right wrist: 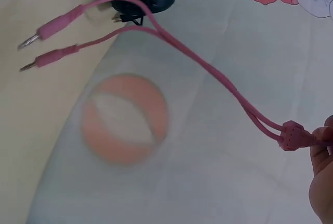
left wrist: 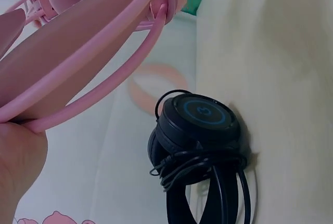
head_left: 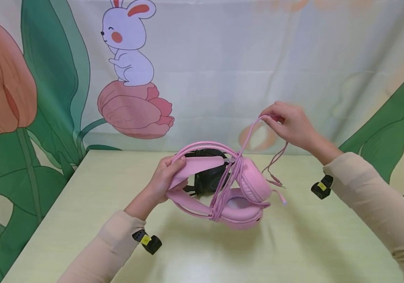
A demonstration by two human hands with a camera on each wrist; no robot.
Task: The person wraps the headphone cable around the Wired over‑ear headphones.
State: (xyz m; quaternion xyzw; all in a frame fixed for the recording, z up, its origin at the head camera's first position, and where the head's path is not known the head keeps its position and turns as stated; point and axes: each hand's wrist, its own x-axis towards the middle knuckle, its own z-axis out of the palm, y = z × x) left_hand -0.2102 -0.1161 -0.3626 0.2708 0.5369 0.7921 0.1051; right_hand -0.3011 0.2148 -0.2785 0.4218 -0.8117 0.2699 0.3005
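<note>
A pink headset [head_left: 251, 181] is held above the table, its cable [head_left: 235, 173] wound several times around the band and ear cups. My left hand [head_left: 161, 179] grips it by the headband [head_left: 196, 165], thumb on the near side. Up and to the right, my right hand [head_left: 290, 124] pinches the cable near its splitter [right wrist: 295, 136]. From there two thin leads hang down, ending in metal-tipped audio plugs [right wrist: 54, 27]. A short pink stalk [head_left: 281, 197], probably the microphone, sticks out past the ear cups. In the right wrist view only part of the right hand shows.
Behind the pink headset a black headset [head_left: 209, 177] lies on the table [head_left: 99, 196], its own cable wrapped around it. A printed cloth [head_left: 216, 78] with a rabbit and tulips hangs along the table's back edge. Small black devices [head_left: 147, 241] are attached at both sleeves.
</note>
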